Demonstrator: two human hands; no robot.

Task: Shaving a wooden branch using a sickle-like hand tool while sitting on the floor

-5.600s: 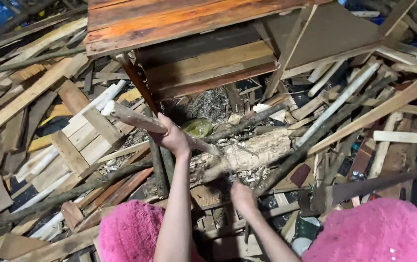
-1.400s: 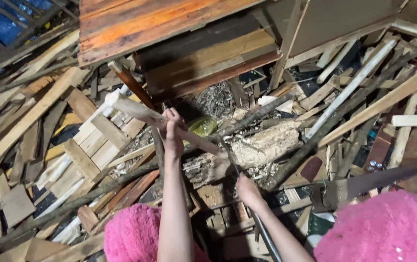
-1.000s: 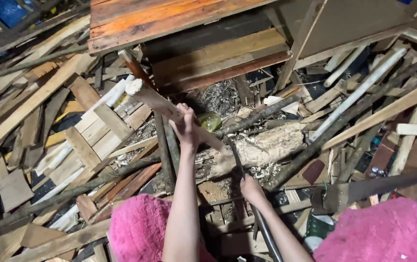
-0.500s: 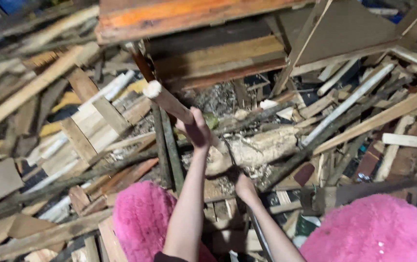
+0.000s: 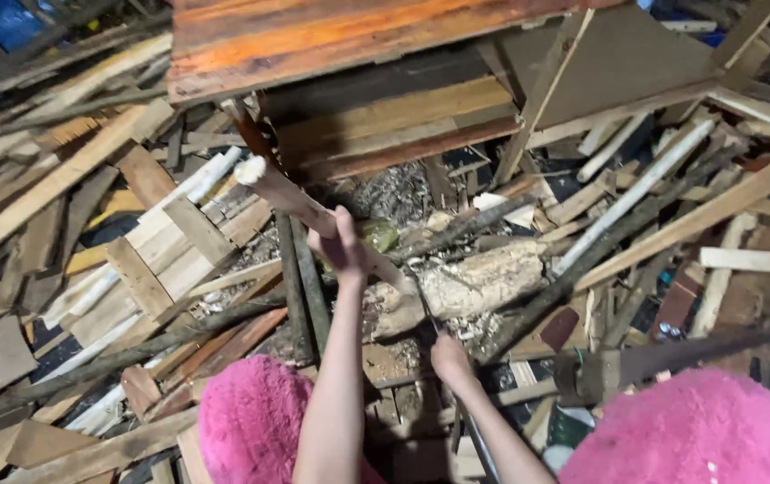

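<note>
My left hand [image 5: 342, 248] is shut around a pale, peeled wooden stick [image 5: 282, 190], which slants up to the left with its cut end raised above the pile. Lower and to the right, my right hand [image 5: 449, 357] grips a thin dark tool [image 5: 477, 442] whose long part runs down toward me; I cannot tell what kind it is. Just beyond both hands a short, rough, pale log [image 5: 483, 278] lies across the scrap wood, with chips and sawdust around it.
Planks, slats and branches cover the ground on all sides. An orange-brown wooden board [image 5: 340, 36] overhangs the far side on slanted supports. A small green object [image 5: 381, 235] lies behind the stick. Two fuzzy pink shapes [image 5: 250, 414] [image 5: 698, 432] sit at the bottom edge.
My left hand has swung the stick's free end upward and toward me, so it stands steeper than before. The right hand has stayed low near the log.
</note>
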